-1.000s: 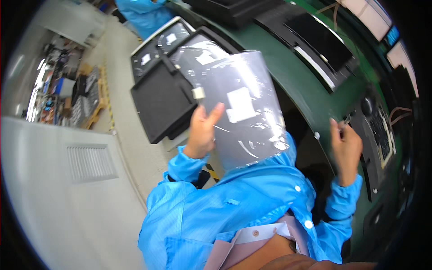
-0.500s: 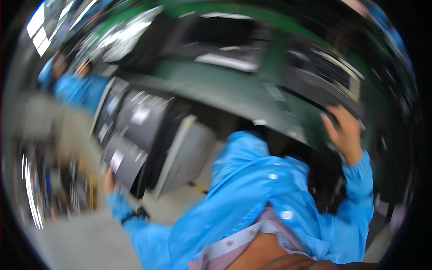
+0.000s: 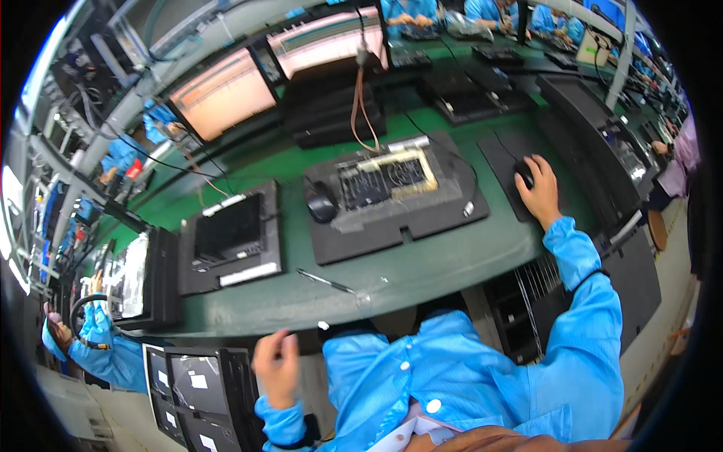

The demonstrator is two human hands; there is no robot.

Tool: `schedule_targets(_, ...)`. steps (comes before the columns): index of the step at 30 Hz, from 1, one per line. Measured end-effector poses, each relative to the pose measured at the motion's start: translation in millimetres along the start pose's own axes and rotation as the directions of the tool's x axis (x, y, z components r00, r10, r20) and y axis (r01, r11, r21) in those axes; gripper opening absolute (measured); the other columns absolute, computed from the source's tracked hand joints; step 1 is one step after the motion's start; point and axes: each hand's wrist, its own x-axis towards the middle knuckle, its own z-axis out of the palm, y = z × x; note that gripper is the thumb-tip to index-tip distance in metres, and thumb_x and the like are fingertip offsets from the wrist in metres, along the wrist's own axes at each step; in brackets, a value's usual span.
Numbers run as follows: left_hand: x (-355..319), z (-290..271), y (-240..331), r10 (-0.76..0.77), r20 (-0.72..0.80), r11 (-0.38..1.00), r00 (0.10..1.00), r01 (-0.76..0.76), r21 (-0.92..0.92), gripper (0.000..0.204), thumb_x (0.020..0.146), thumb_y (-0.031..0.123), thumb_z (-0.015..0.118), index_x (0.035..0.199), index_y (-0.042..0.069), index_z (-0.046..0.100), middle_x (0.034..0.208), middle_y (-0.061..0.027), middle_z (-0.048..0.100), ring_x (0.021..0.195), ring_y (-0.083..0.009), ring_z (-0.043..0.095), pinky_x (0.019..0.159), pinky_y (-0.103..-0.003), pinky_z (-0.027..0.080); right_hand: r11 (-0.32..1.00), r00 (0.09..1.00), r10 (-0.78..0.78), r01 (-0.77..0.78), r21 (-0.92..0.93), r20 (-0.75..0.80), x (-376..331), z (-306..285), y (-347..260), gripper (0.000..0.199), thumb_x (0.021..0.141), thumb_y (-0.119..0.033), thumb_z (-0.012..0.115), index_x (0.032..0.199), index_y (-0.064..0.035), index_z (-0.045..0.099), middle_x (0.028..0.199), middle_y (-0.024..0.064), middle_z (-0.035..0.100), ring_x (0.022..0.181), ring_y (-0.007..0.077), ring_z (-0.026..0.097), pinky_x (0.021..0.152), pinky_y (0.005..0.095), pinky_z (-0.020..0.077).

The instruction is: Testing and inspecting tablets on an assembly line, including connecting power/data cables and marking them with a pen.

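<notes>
Mouse [image 3: 524,172] on dark mat [image 3: 503,184] was cupped under nearer right hand [image 3: 541,194], toward thumb side; left hand [image 3: 277,371], fingers loosely parted, well apart.

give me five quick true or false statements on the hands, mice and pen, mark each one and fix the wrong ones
1. The right hand is on a black mouse. True.
2. A pen lies on the green workbench. True.
3. The left hand holds the pen. False: the hand is apart from the pen, with nothing visible in it.
4. A second mouse sits on a dark grey board. True.
5. The two mice touch each other. False: they are well apart, the second mouse farther left.
</notes>
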Motion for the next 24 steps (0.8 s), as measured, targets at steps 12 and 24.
schedule_targets(12,69.5,126.8,33.3,0.328,-0.035,0.930,0.944,-0.329,-0.165,0.008,0.084,0.000,0.075,0.090,0.002,0.071,0.071,-0.0070,0.061,0.055,-0.0173,0.059,0.051,-0.029,0.048,0.991,0.989,0.122,-0.126,0.035,0.088,-2.8,-5.9,-9.2,0.039,0.087,-0.018,0.069,0.123,-0.0045,0.066,0.133,0.0160,0.056,0.123,0.0365,0.056,0.103,0.0454,0.0469)
schedule_targets(24,65.4,128.5,29.5,0.277,0.073,0.951,0.958,-0.263,-0.165,0.003,0.091,0.003,0.070,0.092,0.000,0.069,0.075,-0.0069,0.058,0.056,-0.0146,0.054,0.051,-0.029,0.041,0.997,0.999,-0.026,0.029,-0.074,0.042,9.2,-20.4,-15.9,0.036,0.083,-0.020,0.070,0.115,-0.0040,0.072,0.122,0.0206,0.063,0.114,0.0377,0.061,0.099,0.0460,0.0499)
